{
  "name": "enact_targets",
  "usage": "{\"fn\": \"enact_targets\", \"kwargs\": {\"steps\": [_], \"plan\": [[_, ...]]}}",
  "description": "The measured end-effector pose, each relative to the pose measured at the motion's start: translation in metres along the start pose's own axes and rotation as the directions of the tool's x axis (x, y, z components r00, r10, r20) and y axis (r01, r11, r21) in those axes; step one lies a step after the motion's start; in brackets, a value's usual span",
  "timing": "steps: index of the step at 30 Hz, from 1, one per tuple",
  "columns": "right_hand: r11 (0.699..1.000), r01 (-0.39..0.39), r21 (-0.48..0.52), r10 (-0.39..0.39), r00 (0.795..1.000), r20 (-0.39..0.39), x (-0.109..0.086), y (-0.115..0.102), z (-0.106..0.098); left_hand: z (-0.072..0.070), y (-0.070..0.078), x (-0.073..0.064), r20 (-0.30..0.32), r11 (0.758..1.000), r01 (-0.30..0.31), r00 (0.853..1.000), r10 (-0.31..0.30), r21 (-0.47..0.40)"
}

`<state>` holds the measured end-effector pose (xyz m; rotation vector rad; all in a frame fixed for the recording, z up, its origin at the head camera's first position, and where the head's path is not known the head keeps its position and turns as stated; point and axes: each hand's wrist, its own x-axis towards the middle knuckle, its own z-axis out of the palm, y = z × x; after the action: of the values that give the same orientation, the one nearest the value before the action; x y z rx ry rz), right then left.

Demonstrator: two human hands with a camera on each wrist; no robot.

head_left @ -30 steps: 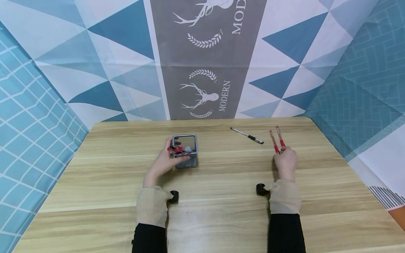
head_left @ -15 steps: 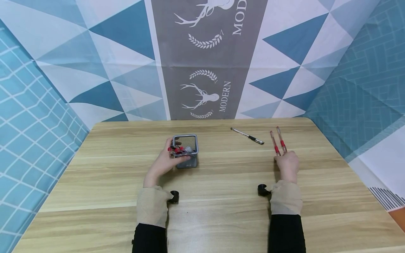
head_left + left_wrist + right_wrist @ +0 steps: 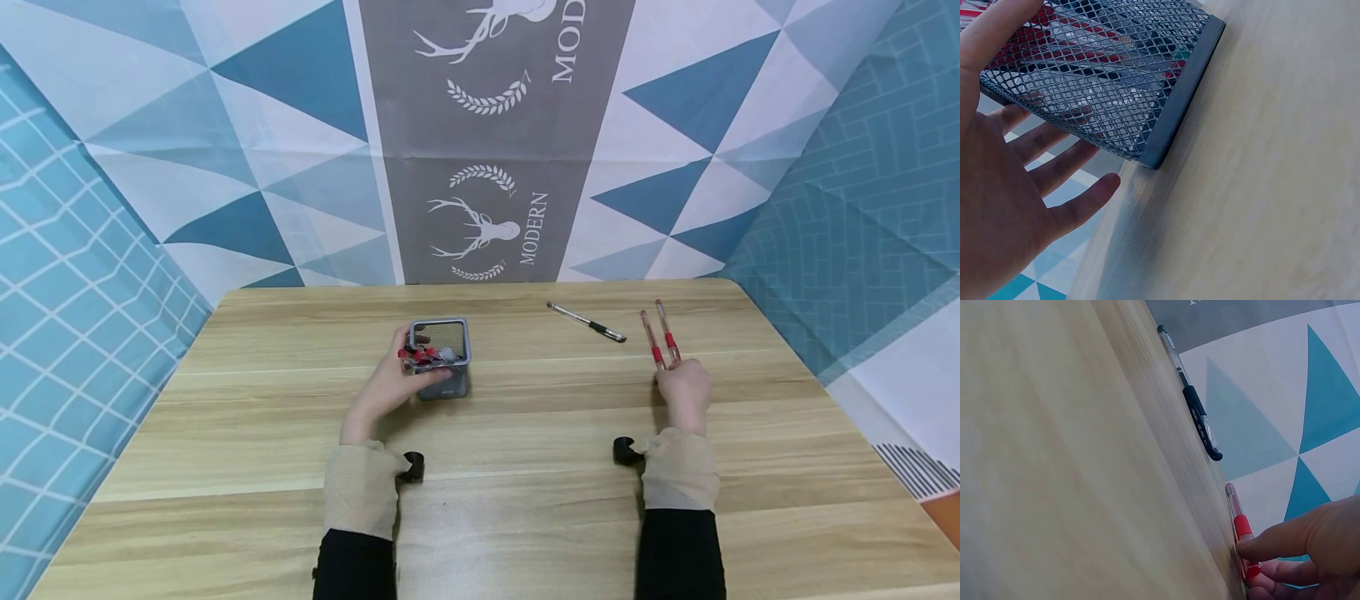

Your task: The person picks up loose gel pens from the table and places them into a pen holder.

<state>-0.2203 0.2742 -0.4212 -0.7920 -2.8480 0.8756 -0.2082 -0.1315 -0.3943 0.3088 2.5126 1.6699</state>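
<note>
A dark wire-mesh pen holder (image 3: pixel 444 386) stands left of the table's middle with several red, black and clear items inside. My left hand (image 3: pixel 386 383) grips its near left side, thumb across the front and some fingers behind. Seen from the left wrist, pens show through the mesh (image 3: pixel 1104 81), and the little finger reaches out below the holder. Two pens with red grips, a left one (image 3: pixel 650 335) and a right one (image 3: pixel 666 327), lie side by side at the right. My right hand (image 3: pixel 685 392) is at their near ends, pinching a red pen (image 3: pixel 1242 526) between thumb and fingers.
A clear pen with a black grip (image 3: pixel 587 322) lies diagonally to the left of the red pens. Behind the wooden table (image 3: pixel 517 417) hangs a patterned cloth (image 3: pixel 495 125). Black clips (image 3: pixel 626 451) protrude from the wrist bands.
My right hand has slid back toward me along the red pens, uncovering more of the right one's grip. My left hand and the pen holder have stayed in place.
</note>
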Motion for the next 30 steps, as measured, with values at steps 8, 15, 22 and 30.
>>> {"fn": "enact_targets", "kwargs": {"steps": [8, 15, 22, 30], "plan": [[0.999, 0.029, -0.015, -0.029, 0.999, -0.013, 0.0, 0.0, -0.002, 0.001, -0.007, 0.004, -0.003, 1.0, -0.003, 1.0, 0.003, 0.005], [0.996, 0.021, 0.083, -0.013, 0.995, -0.097, 0.001, -0.001, -0.003, 0.002, -0.029, 0.013, -0.013, 1.0, -0.016, 1.0, 0.016, 0.019], [0.972, 0.079, 0.221, -0.013, 0.958, -0.288, 0.003, -0.006, -0.003, 0.001, -0.011, 0.005, -0.003, 1.0, -0.008, 1.0, 0.008, -0.011], [0.931, 0.161, 0.329, -0.003, 0.901, -0.433, 0.0, -0.014, -0.007, 0.001, 0.005, -0.003, 0.001, 1.0, -0.009, 1.0, 0.009, 0.0]]}}
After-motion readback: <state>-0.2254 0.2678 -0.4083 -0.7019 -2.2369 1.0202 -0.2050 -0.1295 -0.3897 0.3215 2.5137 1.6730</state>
